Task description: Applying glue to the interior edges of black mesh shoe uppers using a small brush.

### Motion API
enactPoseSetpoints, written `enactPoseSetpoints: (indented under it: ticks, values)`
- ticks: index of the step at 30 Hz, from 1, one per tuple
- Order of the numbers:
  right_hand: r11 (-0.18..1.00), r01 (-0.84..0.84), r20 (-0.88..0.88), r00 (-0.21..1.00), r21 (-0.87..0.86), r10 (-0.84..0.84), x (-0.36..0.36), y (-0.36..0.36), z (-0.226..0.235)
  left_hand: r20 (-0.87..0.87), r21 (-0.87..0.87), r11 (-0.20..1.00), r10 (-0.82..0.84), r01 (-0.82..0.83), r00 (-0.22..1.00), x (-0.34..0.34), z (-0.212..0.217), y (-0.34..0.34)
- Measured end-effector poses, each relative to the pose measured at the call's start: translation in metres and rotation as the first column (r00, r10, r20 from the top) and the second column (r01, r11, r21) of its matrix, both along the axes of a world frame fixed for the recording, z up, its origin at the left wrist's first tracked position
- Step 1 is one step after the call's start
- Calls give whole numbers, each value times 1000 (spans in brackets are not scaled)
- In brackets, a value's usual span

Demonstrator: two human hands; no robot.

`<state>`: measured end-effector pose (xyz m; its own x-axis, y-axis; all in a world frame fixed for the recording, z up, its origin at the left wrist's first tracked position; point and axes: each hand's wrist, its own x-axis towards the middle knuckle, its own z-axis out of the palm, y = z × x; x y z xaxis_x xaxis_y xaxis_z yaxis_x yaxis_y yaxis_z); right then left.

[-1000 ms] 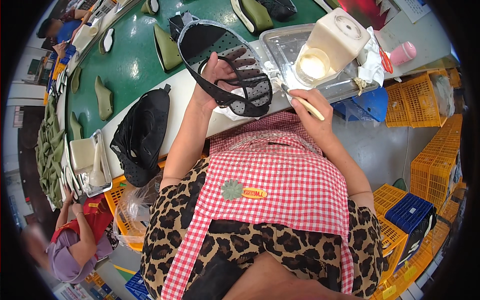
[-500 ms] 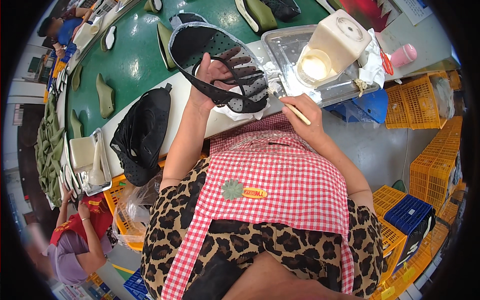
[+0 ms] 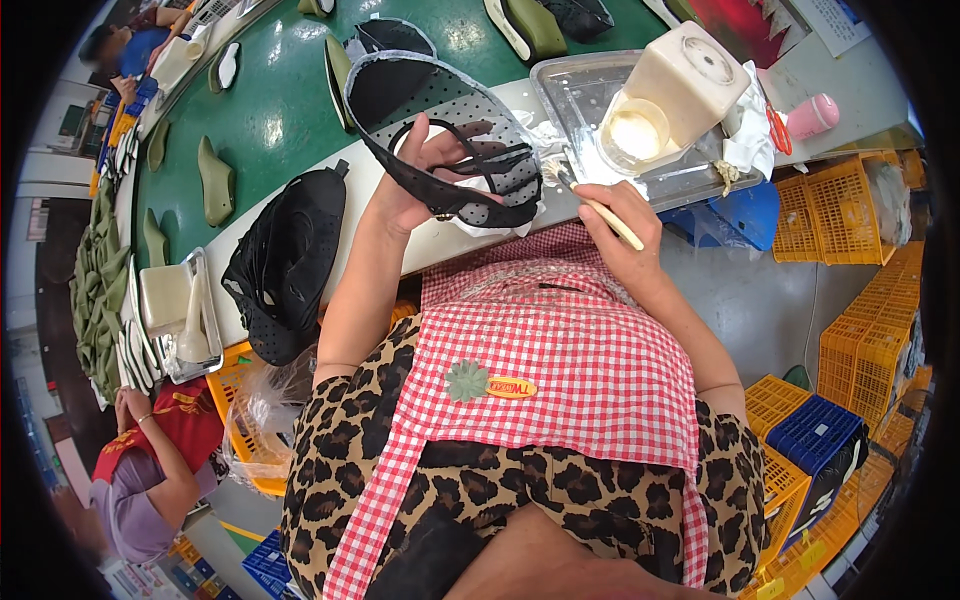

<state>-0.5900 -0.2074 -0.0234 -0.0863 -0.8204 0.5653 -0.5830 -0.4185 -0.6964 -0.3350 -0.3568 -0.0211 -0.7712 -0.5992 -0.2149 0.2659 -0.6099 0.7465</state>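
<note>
My left hand point(image 3: 405, 190) holds up a black dotted mesh shoe upper point(image 3: 400, 100) with a pale edge and thin straps. Some of its fingers reach inside the upper and show only partly through the mesh. My right hand point(image 3: 628, 225) grips a small brush by its light handle point(image 3: 615, 225). The bristles point at the upper's lower right edge, a little apart from it. Beyond the brush, a clear tray point(image 3: 560, 90) carries a cream square container point(image 3: 690, 75) and a cup of white liquid point(image 3: 635, 135). White smears mark the tray and the nearby table edge.
More black uppers point(image 3: 290, 260) lie stacked to the left. Green shoe lasts point(image 3: 216, 180) stand on the green surface point(image 3: 280, 100). Red-handled scissors point(image 3: 778, 130) and a pink bottle point(image 3: 812, 117) lie at right. Yellow crates point(image 3: 865, 345) fill the right side. A co-worker point(image 3: 155, 470) is at lower left.
The brush and my right hand have moved slightly right and down, away from the upper's edge. My left hand still holds the upper. The co-worker's hands at lower left have come together.
</note>
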Motion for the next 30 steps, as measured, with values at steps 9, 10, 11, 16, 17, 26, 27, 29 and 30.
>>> enactPoseSetpoints:
  ticks: [9, 10, 11, 16, 17, 26, 27, 29, 30]
  values:
    - [998, -1, -46, 999, -70, -2, 5, -12, -7, -61, -120, 993, -7, 0, 998, -16, 3, 12]
    - [998, 5, -56, 998, -68, -9, 6, -14, -13, -59, -212, 977, -2, -11, 998, -16, 3, 13]
    - [998, 10, -66, 998, -67, -15, 6, -15, -18, -85, -271, 962, -56, 31, 995, -10, -10, 7]
    - [999, -21, -69, 997, 36, 23, 3, -9, -21, -202, -313, 949, -101, 34, 974, -4, -34, 8]
    - [997, -27, -89, 996, 69, 33, 1, -7, -18, -141, -379, 925, -89, 29, 986, -7, -25, 13]
    - [992, 53, -10, 999, 116, -53, 2, 2, 6, -55, -585, 810, -73, 27, 996, -22, -7, 26]
    - [992, 55, -11, 998, 115, -55, 2, 0, 3, -46, -597, 802, -61, 22, 997, -23, -7, 28]
    - [985, 56, 21, 998, 163, -60, 2, -4, -8, -63, -572, 820, -62, 15, 996, -22, -16, 27]
    - [985, 56, 21, 998, 161, -61, 2, -5, -14, -80, -545, 839, -61, 8, 995, -21, -19, 27]
